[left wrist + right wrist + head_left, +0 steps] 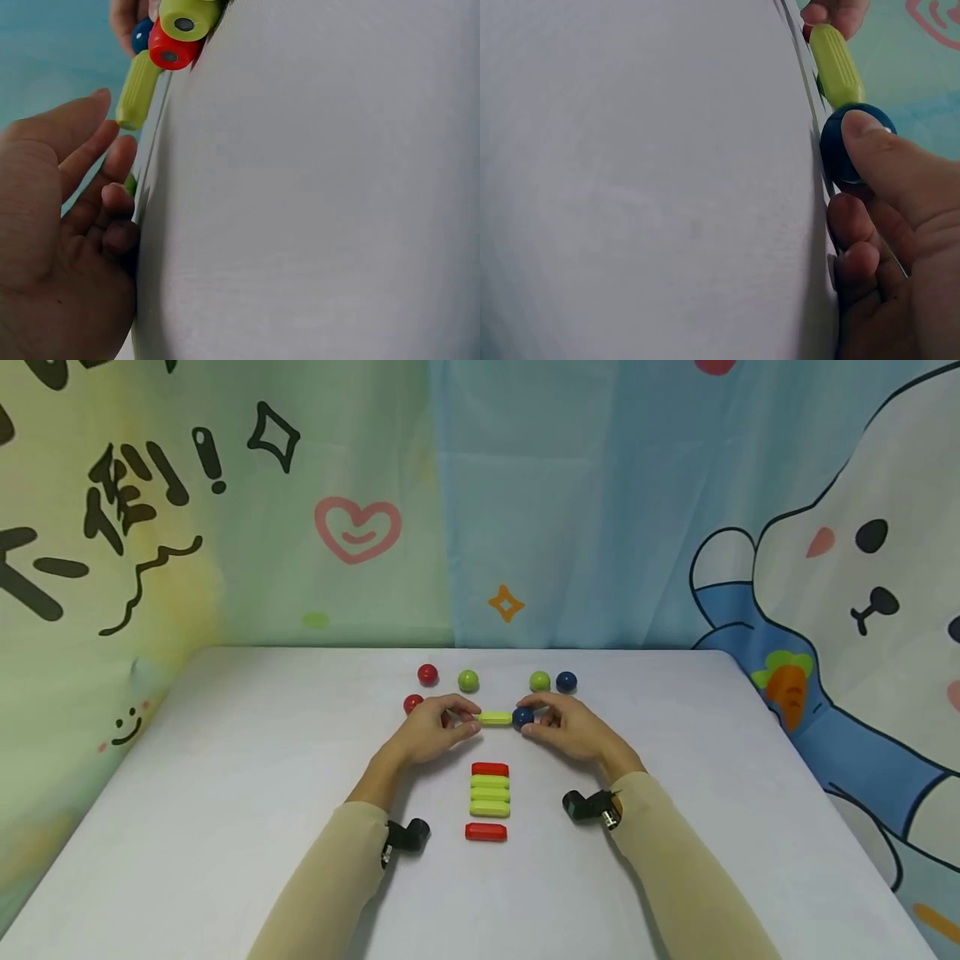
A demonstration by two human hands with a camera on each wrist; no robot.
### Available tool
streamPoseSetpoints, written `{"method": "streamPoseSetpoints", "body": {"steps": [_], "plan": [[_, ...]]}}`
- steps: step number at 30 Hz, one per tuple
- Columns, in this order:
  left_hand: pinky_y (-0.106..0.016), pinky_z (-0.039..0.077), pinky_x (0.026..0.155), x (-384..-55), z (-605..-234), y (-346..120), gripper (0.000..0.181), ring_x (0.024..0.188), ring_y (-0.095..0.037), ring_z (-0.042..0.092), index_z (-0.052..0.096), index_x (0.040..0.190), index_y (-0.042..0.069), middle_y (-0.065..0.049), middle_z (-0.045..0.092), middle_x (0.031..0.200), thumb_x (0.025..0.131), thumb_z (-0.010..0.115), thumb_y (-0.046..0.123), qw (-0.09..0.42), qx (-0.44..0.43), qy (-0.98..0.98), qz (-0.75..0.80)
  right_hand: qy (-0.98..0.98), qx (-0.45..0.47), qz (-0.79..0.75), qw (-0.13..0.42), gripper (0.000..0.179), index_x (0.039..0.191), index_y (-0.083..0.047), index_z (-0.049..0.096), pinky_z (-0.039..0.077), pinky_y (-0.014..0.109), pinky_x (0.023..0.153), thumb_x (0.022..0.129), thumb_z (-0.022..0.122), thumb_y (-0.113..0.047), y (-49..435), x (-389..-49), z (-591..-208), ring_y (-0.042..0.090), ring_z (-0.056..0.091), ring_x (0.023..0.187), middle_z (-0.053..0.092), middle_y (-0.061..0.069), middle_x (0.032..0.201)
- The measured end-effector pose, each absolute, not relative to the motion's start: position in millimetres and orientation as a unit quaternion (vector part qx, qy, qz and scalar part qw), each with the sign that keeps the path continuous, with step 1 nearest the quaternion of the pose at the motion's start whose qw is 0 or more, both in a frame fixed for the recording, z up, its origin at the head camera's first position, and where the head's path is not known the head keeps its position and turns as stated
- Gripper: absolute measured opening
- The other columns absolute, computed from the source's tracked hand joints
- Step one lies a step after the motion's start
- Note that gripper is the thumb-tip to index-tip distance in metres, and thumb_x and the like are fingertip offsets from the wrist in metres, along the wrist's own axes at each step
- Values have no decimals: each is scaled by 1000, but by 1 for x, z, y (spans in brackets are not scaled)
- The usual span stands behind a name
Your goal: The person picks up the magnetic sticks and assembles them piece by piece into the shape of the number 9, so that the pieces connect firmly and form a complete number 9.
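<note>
Between thumb and fingers, my right hand (573, 724) pinches a dark blue ball (840, 150). A ridged yellow-green rod (836, 67) extends from that ball toward the left, end against it. My left hand (435, 727) is at the rod's other end, thumb and fingers spread apart. In the left wrist view the rod's free end (129, 120) shows just beyond the left fingertips, with a gap between. Half hidden behind the left hand is a red ball (412, 702).
Behind the hands lie a red ball (427, 674), two green balls (468, 681) (539, 682) and a blue ball (566, 682). Nearer, a red rod (490, 769) and three yellow-green rods (490, 795) form a column, with another red rod (486, 832) below. All are on a white table (247, 793).
</note>
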State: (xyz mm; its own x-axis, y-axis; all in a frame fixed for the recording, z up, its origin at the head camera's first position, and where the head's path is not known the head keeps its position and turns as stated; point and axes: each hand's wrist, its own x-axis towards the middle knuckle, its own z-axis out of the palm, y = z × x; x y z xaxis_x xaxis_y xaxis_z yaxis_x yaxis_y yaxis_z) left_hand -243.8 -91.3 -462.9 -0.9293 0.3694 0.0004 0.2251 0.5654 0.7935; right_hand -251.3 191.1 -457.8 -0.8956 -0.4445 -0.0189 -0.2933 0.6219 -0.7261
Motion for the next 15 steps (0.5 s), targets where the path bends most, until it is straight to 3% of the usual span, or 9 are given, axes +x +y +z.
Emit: {"method": "streamPoseSetpoints", "body": {"steps": [7,15], "plan": [[-29,46,71,-236,-460,-94,30,82,-18,55,70,122,19,4,68,104,95,75,28,61,168,884,432,893,-189,-391,119,44,137,-21,62,46,36,77,96,74,-28,188,-254,-458,21,57,85,65,5,129],[-33,46,72,-236,-448,-103,35,80,-20,53,70,123,14,-3,70,109,90,79,21,9,178,892,415,889,-186,-403,113,42,134,-20,64,44,35,74,95,76,-26,195,-252,-459,22,53,82,62,6,102]]}}
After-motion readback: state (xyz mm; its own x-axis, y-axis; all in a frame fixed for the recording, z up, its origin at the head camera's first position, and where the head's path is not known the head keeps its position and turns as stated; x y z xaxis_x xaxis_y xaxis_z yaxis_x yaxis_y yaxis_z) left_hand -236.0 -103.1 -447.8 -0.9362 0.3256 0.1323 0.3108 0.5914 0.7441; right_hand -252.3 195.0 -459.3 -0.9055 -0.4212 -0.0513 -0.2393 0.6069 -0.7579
